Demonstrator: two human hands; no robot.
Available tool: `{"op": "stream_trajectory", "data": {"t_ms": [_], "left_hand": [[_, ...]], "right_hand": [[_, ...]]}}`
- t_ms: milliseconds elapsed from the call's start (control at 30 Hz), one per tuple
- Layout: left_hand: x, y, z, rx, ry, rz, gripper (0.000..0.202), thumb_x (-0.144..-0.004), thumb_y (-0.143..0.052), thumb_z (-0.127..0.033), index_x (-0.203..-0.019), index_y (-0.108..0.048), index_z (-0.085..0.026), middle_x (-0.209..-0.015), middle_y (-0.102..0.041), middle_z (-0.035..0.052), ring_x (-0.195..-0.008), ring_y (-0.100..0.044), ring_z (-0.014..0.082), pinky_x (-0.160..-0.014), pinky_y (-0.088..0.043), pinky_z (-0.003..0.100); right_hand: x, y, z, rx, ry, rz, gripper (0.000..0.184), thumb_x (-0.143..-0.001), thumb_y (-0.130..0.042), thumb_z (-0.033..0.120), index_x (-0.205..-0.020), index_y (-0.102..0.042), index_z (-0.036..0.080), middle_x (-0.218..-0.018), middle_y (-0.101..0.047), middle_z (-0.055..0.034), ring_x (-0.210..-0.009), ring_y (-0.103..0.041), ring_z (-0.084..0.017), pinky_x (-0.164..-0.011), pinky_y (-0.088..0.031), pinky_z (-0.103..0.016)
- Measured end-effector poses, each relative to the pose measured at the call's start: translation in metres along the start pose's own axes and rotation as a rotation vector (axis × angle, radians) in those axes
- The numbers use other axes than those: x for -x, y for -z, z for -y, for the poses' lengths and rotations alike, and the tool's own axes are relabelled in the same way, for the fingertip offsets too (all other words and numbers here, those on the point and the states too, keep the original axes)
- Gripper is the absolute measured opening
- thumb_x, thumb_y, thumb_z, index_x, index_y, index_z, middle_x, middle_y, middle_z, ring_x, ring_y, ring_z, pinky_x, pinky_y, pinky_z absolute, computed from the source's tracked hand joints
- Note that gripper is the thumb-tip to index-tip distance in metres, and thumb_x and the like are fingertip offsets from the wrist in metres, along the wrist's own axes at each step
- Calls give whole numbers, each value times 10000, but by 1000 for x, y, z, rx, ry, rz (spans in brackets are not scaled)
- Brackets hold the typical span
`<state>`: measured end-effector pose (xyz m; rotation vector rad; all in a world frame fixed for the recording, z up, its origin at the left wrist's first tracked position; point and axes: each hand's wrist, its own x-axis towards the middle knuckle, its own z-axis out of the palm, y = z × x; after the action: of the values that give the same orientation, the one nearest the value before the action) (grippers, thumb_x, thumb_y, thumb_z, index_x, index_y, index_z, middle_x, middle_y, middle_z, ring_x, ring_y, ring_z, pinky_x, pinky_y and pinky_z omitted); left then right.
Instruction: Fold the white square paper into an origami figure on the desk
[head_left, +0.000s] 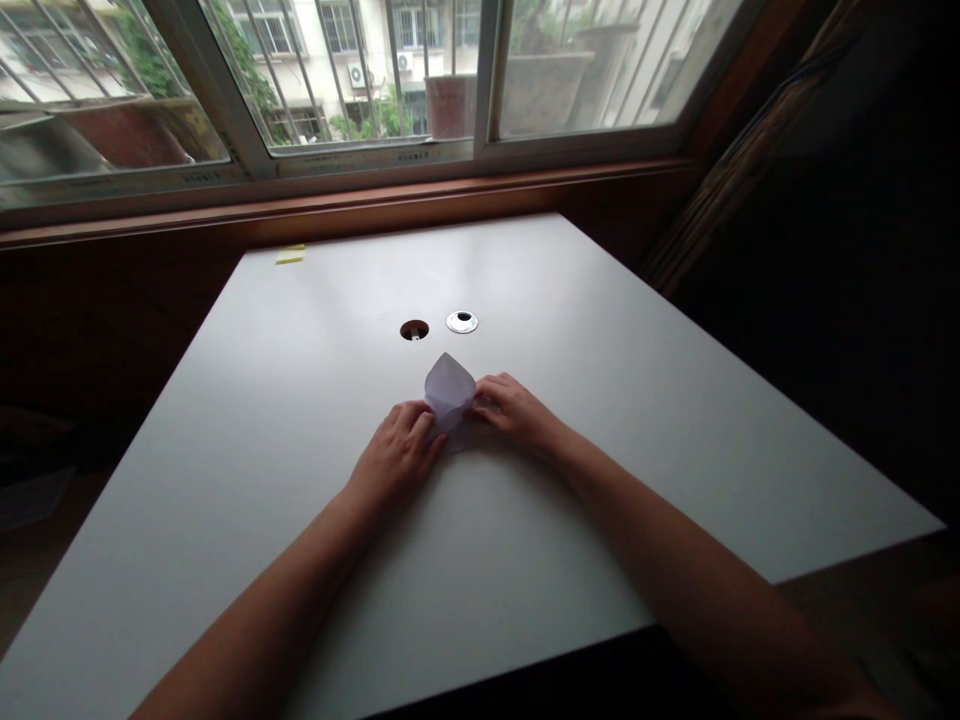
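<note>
Both hands pinched a folded white paper point(449, 390) on the table point(300, 400). The left hand point(397, 455) gripped its lower left edge, the right hand point(510, 408) its right edge.

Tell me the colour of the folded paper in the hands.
White paper, slightly bluish in the shade; head view.

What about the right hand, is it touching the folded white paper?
Touching. The head view shows the right hand pinching one edge of the folded paper with its fingers, no gap between them; the left hand holds the other side.
</note>
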<state>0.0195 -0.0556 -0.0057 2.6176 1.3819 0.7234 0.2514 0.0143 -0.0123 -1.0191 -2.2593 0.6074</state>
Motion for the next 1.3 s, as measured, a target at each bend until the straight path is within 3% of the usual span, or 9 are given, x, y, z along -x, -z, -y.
{"op": "stream_trajectory", "data": {"t_ms": [200,300,333,400,500,600,733,1033,1300], "left_hand": [[1,0,2,30,11,-11,180,-981,-480,-277,-1126,-534,-186,-1157,-560,112,-1064,-526,254,-958,-482,448],[1,-1,3,28,3,-15,156,-972,-482,-226,-1113,-536,-190,-1160,-565,110,-1061,-528,251,-951,-484,438],[1,-1,3,29,2,-14,160,-967,-486,-215,-1117,-536,-192,-1165,-565,110,-1064,-529,251,-950,-484,438],[1,-1,3,37,0,-13,193,-959,-496,-203,-1149,-529,-192,-1175,-564,112,-1077,-528,254,-954,-484,438],[1,-2,4,60,0,-13,273,-953,-500,-193,-1226,-500,-194,-1179,-564,114,-1093,-530,255,-965,-484,439],[1,-2,4,85,8,-3,306,-949,-498,-182,-1254,-487,-203,-1180,-563,111,-1100,-534,253,-971,-484,441],[0,-1,3,114,15,18,319,-940,-498,-166,-1256,-476,-206,-1190,-552,113,-1120,-531,255,-980,-481,440],[0,0,0,88,16,8,322,-936,-497,-172,-1256,-485,-206,-1179,-561,117,-1108,-545,257,-980,-488,448],[-1,2,1,38,-38,53,236,-955,-519,-270,-1178,-579,-221,-1191,-583,98,-1111,-553,256,-988,-493,447]], "right_hand": [[2,0,-4,-36,-23,6,116,-861,-709,258,-935,-630,214,-871,-647,-28,-882,-582,-198,-828,-475,-355],[6,3,1,-165,0,-85,338,-850,-725,291,-1138,-554,248,-1106,-590,-55,-842,-616,-165,-744,-539,-333],[7,4,3,-219,41,-120,434,-842,-735,308,-1209,-506,270,-1263,-511,-79,-835,-625,-148,-723,-560,-329],[9,6,7,-222,89,-190,542,-837,-739,332,-1291,-443,318,-1386,-396,-90,-852,-628,-141,-752,-585,-350],[9,4,6,-208,98,-142,578,-853,-719,308,-1339,-408,345,-1359,-419,-83,-878,-629,-151,-768,-595,-353],[6,-2,1,-295,48,-35,657,-854,-707,256,-1387,-334,349,-1140,-571,-36,-793,-634,-140,-707,-584,-309],[3,-5,0,-248,-41,1,584,-808,-735,207,-1303,-437,289,-911,-625,11,-759,-622,-144,-714,-541,-284],[1,-7,6,-161,-42,-68,413,-807,-664,173,-1204,-565,228,-930,-640,-24,-793,-600,-147,-765,-514,-293],[1,-1,2,-42,-66,-130,139,-848,-624,153,-971,-678,190,-911,-616,-48,-829,-583,-166,-777,-492,-298]]}}
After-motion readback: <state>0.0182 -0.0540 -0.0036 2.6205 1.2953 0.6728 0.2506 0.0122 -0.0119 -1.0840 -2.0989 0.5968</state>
